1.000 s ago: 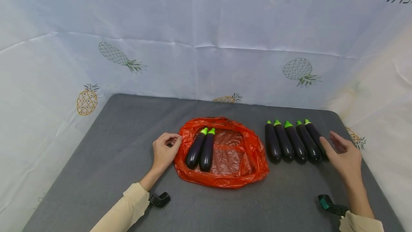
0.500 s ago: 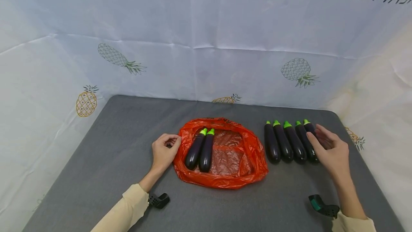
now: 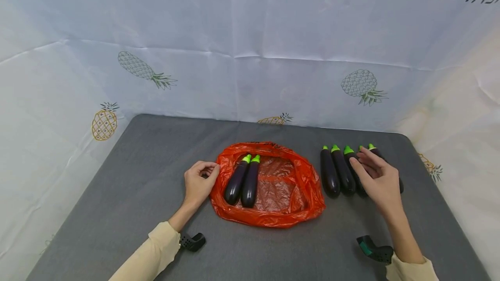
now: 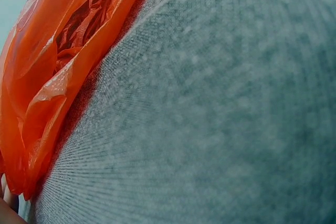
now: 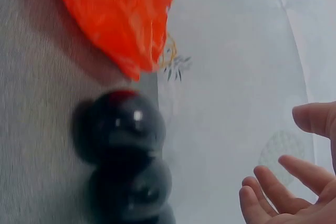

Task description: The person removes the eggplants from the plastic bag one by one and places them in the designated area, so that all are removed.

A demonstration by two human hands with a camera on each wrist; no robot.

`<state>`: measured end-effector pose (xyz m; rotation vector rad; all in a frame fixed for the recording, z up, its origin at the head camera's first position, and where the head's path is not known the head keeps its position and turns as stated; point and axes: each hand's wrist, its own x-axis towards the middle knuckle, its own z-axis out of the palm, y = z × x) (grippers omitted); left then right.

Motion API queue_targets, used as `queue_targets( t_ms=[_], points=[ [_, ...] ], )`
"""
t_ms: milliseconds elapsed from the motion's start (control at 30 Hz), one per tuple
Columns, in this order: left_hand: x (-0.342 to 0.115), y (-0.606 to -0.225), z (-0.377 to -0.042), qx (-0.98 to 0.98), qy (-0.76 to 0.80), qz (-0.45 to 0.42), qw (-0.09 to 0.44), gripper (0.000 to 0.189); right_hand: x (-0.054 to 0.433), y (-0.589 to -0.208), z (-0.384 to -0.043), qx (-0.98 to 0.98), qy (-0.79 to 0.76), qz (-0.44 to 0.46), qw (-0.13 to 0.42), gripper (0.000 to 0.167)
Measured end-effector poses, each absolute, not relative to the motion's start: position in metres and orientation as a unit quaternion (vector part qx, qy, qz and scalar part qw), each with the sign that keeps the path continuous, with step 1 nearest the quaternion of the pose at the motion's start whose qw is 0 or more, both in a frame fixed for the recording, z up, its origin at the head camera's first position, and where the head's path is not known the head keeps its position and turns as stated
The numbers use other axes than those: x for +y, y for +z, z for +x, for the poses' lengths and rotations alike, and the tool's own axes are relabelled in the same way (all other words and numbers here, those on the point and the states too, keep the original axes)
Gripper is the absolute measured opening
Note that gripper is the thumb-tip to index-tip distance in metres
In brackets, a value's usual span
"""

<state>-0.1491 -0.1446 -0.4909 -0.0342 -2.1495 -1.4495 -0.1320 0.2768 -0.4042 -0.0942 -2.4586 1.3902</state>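
A red plastic bag (image 3: 269,220) lies on the table with its mouth spread wide. Two eggplants (image 3: 250,183) with bright green caps rest inside it, side by side on its left half. My left hand (image 3: 200,182) pinches the bag's left rim between thumb and fingers. To the right of the bag, several eggplants (image 3: 330,174) lie in a row. Over the right part of that row hovers my right hand (image 3: 376,181), its thumb and fingers apart with nothing between them. It hides part of the eggplants below. In the right wrist view, the blunt ends of eggplants (image 5: 126,127) appear below the bag.
The grey table (image 3: 164,142) carries everything and has a rounded far right corner. A white cloth (image 3: 293,21) printed with pineapples hangs behind and beside it. Each wrist wears a black strap-like mount, one being this black mount (image 3: 193,242).
My right hand has moved left along the eggplant row, from beyond its right end to above it, uncovering the rightmost eggplant's lower end. The left hand, bag and eggplants stay put.
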Motion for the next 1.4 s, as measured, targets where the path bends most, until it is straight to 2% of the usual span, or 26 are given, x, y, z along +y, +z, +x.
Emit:
queue_targets(
  t_ms=[200,567,1400],
  points=[
    [-0.140,-0.472,-0.142,-0.802,-0.534,-0.015,0.267,0.006,0.258,-0.400,-0.133,-0.853,0.500,-0.010,0.146,0.050],
    [-0.154,-0.506,-0.155,-0.802,-0.534,-0.023,0.267,0.006,0.233,-0.402,-0.134,-0.845,0.518,0.030,0.132,0.048],
    [-0.155,-0.505,-0.154,-0.798,-0.548,-0.022,0.248,0.006,0.169,-0.424,-0.127,-0.843,0.532,0.073,0.041,0.051]
  ],
)
